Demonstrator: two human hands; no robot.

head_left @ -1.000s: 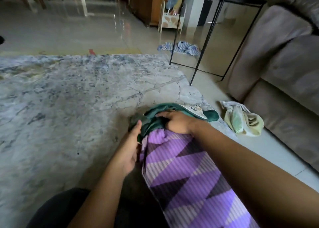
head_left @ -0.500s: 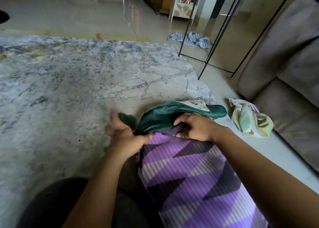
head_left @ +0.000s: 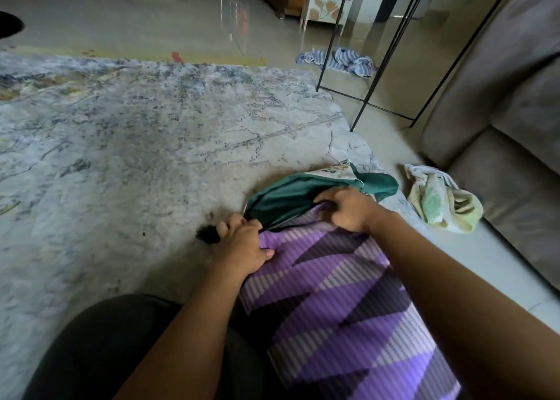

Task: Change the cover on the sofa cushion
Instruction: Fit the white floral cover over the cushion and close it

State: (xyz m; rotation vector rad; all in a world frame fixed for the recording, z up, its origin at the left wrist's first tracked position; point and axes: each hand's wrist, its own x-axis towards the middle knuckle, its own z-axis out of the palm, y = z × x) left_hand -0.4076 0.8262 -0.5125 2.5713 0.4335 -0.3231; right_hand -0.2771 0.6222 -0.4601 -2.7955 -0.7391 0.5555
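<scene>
A cushion in a purple cover with dark and pale triangles lies on my lap and reaches out over the rug. At its far end a teal cover with a cream floral edge bunches around the opening. My left hand grips the left corner where teal and purple fabric meet, a dark bit of cloth sticking out past its fingers. My right hand pinches the purple cover's edge just under the teal fabric, fingers curled into the cloth.
A grey marbled rug covers the floor ahead. A grey sofa stands on the right, a crumpled cream and green cloth on the floor before it. A black metal table frame and a striped blue cloth lie further off.
My left hand shifted from beside the cushion to a tight grip on the left corner. My right hand slid right along the opening and gathered the purple edge. The view tilted down.
</scene>
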